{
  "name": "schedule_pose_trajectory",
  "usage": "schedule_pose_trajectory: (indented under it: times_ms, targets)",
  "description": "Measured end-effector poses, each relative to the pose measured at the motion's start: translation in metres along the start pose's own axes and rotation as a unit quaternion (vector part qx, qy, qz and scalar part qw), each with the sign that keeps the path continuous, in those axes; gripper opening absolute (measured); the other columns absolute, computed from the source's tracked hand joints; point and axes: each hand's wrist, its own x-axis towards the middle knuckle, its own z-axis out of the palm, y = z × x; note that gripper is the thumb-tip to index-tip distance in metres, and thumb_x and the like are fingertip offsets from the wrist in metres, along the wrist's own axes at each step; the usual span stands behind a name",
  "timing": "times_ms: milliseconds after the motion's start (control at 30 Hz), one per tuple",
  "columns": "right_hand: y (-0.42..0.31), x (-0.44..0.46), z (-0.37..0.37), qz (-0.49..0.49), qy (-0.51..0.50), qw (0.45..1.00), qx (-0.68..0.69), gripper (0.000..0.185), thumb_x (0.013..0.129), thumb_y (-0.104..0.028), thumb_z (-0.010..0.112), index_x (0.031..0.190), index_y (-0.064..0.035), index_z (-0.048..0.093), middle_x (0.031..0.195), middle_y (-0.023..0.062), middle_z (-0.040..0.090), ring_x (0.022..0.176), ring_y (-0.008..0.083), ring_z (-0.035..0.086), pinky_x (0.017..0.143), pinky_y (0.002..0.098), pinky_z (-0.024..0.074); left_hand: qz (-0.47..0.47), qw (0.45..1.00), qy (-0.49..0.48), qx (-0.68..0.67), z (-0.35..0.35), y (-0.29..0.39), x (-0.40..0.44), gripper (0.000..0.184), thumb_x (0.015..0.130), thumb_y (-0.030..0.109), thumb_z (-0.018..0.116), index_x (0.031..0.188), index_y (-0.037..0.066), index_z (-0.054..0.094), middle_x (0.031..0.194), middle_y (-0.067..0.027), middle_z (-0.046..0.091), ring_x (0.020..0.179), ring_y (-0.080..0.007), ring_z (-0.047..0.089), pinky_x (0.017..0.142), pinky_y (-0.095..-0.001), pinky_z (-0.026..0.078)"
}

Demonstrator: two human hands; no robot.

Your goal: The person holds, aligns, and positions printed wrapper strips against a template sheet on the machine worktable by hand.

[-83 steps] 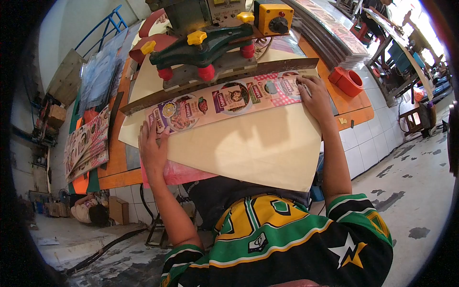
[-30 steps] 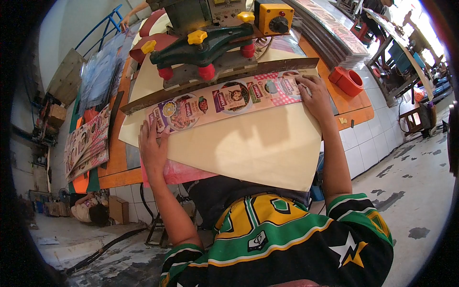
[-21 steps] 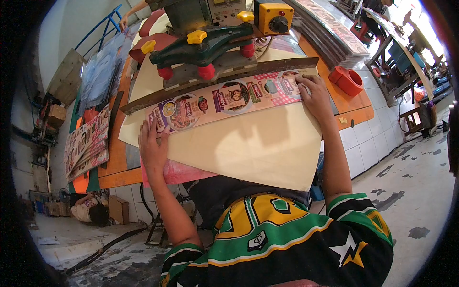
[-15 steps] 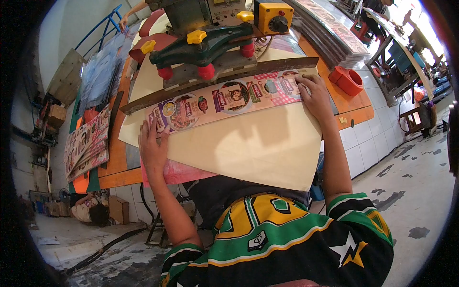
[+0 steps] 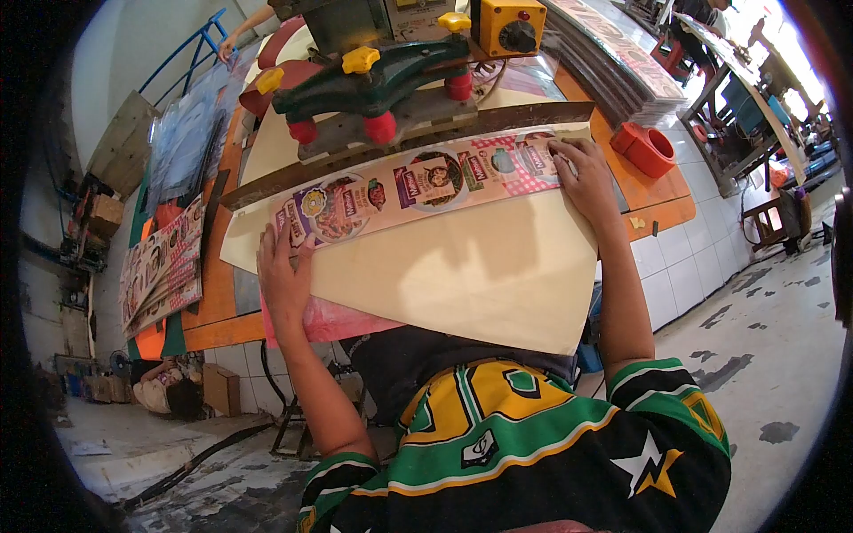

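A long printed strip (image 5: 391,191) with food pictures and a pink checkered end lies across a cream sheet (image 5: 453,266). At the strip's left end, my left hand (image 5: 286,271) rests flat with the thumb spread. My right hand (image 5: 582,178) lies over its right end, fingers a little bent and apart. Along the strip's far edge runs a brown metal bar (image 5: 515,117). It belongs to a press with a dark green arm (image 5: 400,75), yellow knobs (image 5: 362,60) and red collars (image 5: 380,127). Whether the bar touches the strip I cannot tell.
A pile of printed sheets (image 5: 164,266) sits at the left of the orange table (image 5: 218,311); clear plastic sheets (image 5: 187,147) lie behind it. On the right are a red tape-like ring (image 5: 644,149) and a stack of prints (image 5: 613,53). Another person's hand (image 5: 228,46) shows at the far left.
The press arm with its knobs and bar has shifted slightly upward in the view. Both my hands and the strip stay where they were.
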Motion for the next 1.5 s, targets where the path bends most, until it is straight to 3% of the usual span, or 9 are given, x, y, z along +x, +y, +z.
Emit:
schedule_pose_trajectory:
  times_ms: [200,267,367,467,767,867,1000,1367,1500]
  targets:
    - [0.008,-0.001,0.006,0.051,0.076,0.995,0.033,0.027,0.096,-0.02,0.066,0.114,-0.0016,0.073,0.115,0.0194,0.066,0.113,0.0375,0.06,0.102,0.0482,0.0457,-0.04,0.999,0.032,0.001,0.004,-0.006,-0.001,0.069,0.099,0.05,0.063,0.153,0.009,0.048,0.155,-0.0345,0.04,0.145,-0.0512,0.038,0.121,-0.0532,0.031]
    - [0.008,0.0,0.003,0.07,0.065,0.995,-0.029,0.026,0.096,-0.022,0.066,0.108,0.0003,0.074,0.11,0.0195,0.066,0.108,0.0379,0.061,0.097,0.0481,0.0469,-0.047,0.998,0.016,-0.032,0.004,-0.007,0.0,0.07,0.099,0.05,0.063,0.154,0.01,0.046,0.154,-0.0343,0.042,0.144,-0.0505,0.039,0.119,-0.0522,0.032]
    - [0.01,0.0,0.004,0.034,0.087,0.992,-0.084,0.024,0.096,-0.022,0.068,0.102,-0.0005,0.074,0.102,0.0166,0.065,0.1,0.0347,0.061,0.089,0.0432,0.0485,-0.038,0.998,0.023,-0.038,0.005,-0.009,0.0,0.068,0.099,0.05,0.064,0.152,0.009,0.049,0.152,-0.034,0.044,0.143,-0.0497,0.041,0.118,-0.0521,0.034]
    - [0.007,0.0,0.002,0.033,0.082,0.995,-0.048,0.024,0.095,-0.023,0.069,0.1,0.0002,0.075,0.098,0.0164,0.064,0.096,0.0332,0.061,0.085,0.0427,0.0483,-0.038,0.998,0.029,-0.034,0.003,-0.006,-0.002,0.066,0.098,0.049,0.065,0.148,0.007,0.052,0.15,-0.0329,0.047,0.142,-0.0481,0.044,0.117,-0.0512,0.036]
    - [0.012,0.0,0.001,0.02,0.058,0.998,0.007,0.025,0.094,-0.021,0.07,0.101,0.0025,0.074,0.096,0.0163,0.062,0.087,0.0304,0.062,0.08,0.0408,0.0486,-0.032,0.974,0.041,-0.22,-0.002,-0.014,0.002,0.053,0.096,0.03,0.073,0.141,0.005,0.06,0.147,-0.0212,0.056,0.138,-0.035,0.053,0.115,-0.0418,0.04]
    - [0.014,0.001,0.002,0.026,0.052,0.998,0.038,0.024,0.095,-0.02,0.07,0.103,0.003,0.073,0.095,0.0154,0.061,0.084,0.0278,0.062,0.078,0.0379,0.0495,-0.024,0.964,0.045,-0.261,-0.003,-0.017,0.003,0.051,0.096,0.029,0.074,0.139,0.005,0.062,0.147,-0.0205,0.057,0.14,-0.0336,0.051,0.116,-0.041,0.038]
    - [0.017,0.003,-0.002,0.058,0.016,0.994,0.092,0.026,0.093,-0.019,0.071,0.106,0.0034,0.073,0.102,0.0179,0.064,0.094,0.0332,0.065,0.085,0.042,0.0513,-0.037,0.962,0.047,-0.268,-0.008,-0.012,0.002,0.05,0.096,0.029,0.074,0.138,0.004,0.063,0.147,-0.0206,0.057,0.141,-0.0346,0.05,0.117,-0.0409,0.037]
    - [0.037,0.003,0.003,0.119,-0.023,0.958,0.261,0.029,0.098,-0.02,0.07,0.115,0.0043,0.071,0.101,0.0123,0.074,0.085,0.0146,0.067,0.077,0.0307,0.0529,-0.043,0.986,0.009,-0.163,-0.002,-0.013,0.001,0.047,0.094,0.033,0.074,0.134,0.008,0.067,0.153,-0.0278,0.047,0.141,-0.0414,0.048,0.115,-0.0459,0.04]
    - [0.036,0.003,0.003,0.125,-0.025,0.944,0.304,0.029,0.099,-0.017,0.068,0.12,0.0044,0.069,0.105,0.0111,0.074,0.089,0.0136,0.068,0.08,0.0297,0.0542,-0.048,0.988,-0.003,-0.146,-0.003,-0.009,0.001,0.046,0.095,0.033,0.074,0.135,0.011,0.067,0.157,-0.0282,0.042,0.142,-0.0396,0.048,0.114,-0.045,0.041]
